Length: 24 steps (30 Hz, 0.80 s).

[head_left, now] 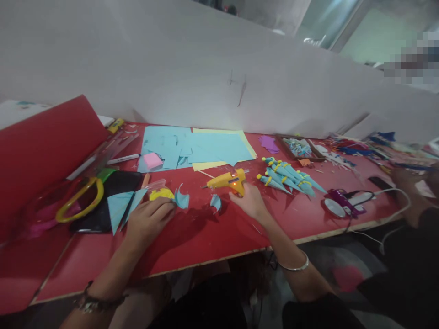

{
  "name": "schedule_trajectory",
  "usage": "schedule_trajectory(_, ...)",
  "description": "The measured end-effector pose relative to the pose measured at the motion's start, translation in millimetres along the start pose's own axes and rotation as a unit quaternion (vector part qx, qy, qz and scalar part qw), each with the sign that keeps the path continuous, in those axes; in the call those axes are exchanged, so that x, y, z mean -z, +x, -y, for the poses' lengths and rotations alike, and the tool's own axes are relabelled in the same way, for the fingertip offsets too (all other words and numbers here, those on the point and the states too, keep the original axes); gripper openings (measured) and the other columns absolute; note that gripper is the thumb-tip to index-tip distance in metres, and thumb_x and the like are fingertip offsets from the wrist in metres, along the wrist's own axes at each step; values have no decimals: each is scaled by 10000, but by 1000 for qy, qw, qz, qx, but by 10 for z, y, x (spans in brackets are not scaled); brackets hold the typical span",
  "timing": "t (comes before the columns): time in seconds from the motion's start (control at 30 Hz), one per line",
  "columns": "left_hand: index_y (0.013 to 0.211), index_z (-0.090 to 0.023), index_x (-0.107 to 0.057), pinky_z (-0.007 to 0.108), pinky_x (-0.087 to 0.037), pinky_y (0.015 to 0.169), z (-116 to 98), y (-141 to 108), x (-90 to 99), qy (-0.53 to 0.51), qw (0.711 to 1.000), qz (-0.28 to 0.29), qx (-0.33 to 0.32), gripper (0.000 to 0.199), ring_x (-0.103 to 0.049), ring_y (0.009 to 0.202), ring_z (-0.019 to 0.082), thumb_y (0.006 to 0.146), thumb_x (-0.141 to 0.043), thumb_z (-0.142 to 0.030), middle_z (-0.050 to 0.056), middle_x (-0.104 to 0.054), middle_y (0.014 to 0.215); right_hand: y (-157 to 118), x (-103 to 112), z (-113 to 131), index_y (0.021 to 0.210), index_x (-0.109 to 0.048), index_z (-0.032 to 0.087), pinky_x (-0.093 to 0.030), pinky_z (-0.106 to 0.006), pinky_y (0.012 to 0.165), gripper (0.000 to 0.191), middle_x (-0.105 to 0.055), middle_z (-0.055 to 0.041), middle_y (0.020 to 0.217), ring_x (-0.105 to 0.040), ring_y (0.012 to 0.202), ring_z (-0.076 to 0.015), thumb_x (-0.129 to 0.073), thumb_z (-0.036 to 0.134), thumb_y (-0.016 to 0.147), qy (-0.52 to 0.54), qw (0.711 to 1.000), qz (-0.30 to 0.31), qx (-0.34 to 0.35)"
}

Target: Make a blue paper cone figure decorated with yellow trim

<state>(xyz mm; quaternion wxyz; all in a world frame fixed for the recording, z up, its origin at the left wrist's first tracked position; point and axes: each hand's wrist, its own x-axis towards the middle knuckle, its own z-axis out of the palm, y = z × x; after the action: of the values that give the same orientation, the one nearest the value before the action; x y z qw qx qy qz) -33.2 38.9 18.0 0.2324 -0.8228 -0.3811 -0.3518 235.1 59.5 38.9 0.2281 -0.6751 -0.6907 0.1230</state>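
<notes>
A: Into the head view, and the right hand (252, 201) is wrapped round the grip of a yellow glue gun (224, 181), held at its ten o'clock, nozzle aimed at nine, small light glowing orange!

B: And the left hand (151, 217)?

A: Fingers bent and close together, the tips at a yellow piece (162, 194) at one o'clock from the knuckles. Is it pinching? Cannot tell, the fingertips are hidden!

B: What's around that hand?

A: A folded blue paper (119, 206) just past nine o'clock, a blue curl (182, 200) near two!

B: And by the right?

A: A second blue curl (216, 203) at nine o'clock, lying on the red table (206, 242), and blue cones (286, 176) with yellow trim at two!

B: Beyond both?

A: Blue sheets (219, 146) up at twelve, between the two hands!
</notes>
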Motion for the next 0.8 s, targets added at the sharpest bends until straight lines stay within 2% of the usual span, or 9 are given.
schedule_trajectory(0.1, 679, -194, -553, 216, -445, 599, 24, 2, -21, -7, 1000, -9, 6, 119, -590, 614, 105, 786, -512, -160, -13, -646, 694, 13, 8, -235, 941, -523, 136, -394, -275, 589, 341, -613, -91, 755, -584, 689, -215, -467, 407, 742, 12, 995, -89, -38)
schedule_trajectory(0.27, 694, -187, -560, 202, -439, 588, 53, -12, -44, -25, 999, 18, 15, 139, -596, 620, 101, 804, -475, -184, -4, -646, 704, 28, -73, -744, 1119, -425, 78, -419, -370, 792, 406, -574, -190, 1031, -551, 948, -266, -360, 301, 786, 7, 981, -189, -49)
schedule_trajectory(0.33, 700, -189, -563, 208, -440, 614, 56, -23, -49, -37, 998, 46, 21, 148, -603, 649, 107, 807, -461, -194, -3, -648, 722, 26, -126, -888, 1126, -411, 46, -411, -393, 820, 424, -549, -219, 1052, -526, 987, -278, -347, 286, 782, -14, 978, -204, -51)
schedule_trajectory(0.4, 712, -193, -563, 217, -439, 642, 57, -31, -52, -52, 996, 72, 33, 151, -607, 681, 114, 812, -449, -201, -3, -648, 736, 26, -161, -971, 1069, -449, 62, -416, -412, 801, 380, -568, -203, 967, -536, 931, -281, -351, 280, 773, -36, 977, -199, -61)
schedule_trajectory(0.5, 724, -199, -560, 227, -435, 664, 58, -35, -50, -77, 990, 99, 63, 156, -604, 704, 119, 816, -435, -214, -3, -647, 748, 24, -160, -999, 1019, -468, 70, -413, -423, 796, 351, -566, -192, 920, -529, 900, -284, -375, 287, 759, -56, 978, -191, -66)
schedule_trajectory(0.6, 728, -208, -558, 231, -433, 690, 66, -40, -47, -103, 983, 127, 87, 162, -601, 736, 121, 817, -425, -232, -7, -643, 753, -14, -103, -961, 1054, -445, 58, -393, -433, 828, 427, -543, -200, 984, -493, 963, -295, -438, 348, 741, -58, 974, -212, -62)
schedule_trajectory(0.67, 746, -211, -560, 238, -427, 717, 72, -51, -50, -113, 978, 146, 95, 155, -598, 770, 126, 815, -424, -238, -5, -643, 774, -80, -55, -901, 1078, -433, 70, -374, -450, 845, 479, -531, -190, 1008, -472, 981, -296, -473, 395, 728, -56, 961, -261, -68)
schedule_trajectory(0.73, 769, -212, -560, 252, -418, 741, 75, -68, -57, -113, 976, 160, 98, 140, -597, 797, 133, 813, -430, -242, -2, -643, 806, -175, -13, -799, 1069, -441, 91, -357, -466, 851, 483, -526, -174, 996, -464, 968, -292, -485, 427, 724, -51, 937, -334, -87)
schedule_trajectory(0.8, 781, -212, -557, 258, -414, 747, 74, -83, -66, -112, 974, 169, 103, 134, -597, 812, 139, 814, -433, -251, 2, -641, 830, -273, 14, -645, 1004, -471, 119, -364, -444, 840, 402, -530, -154, 959, -475, 928, -271, -474, 419, 736, -25, 908, -406, -101)
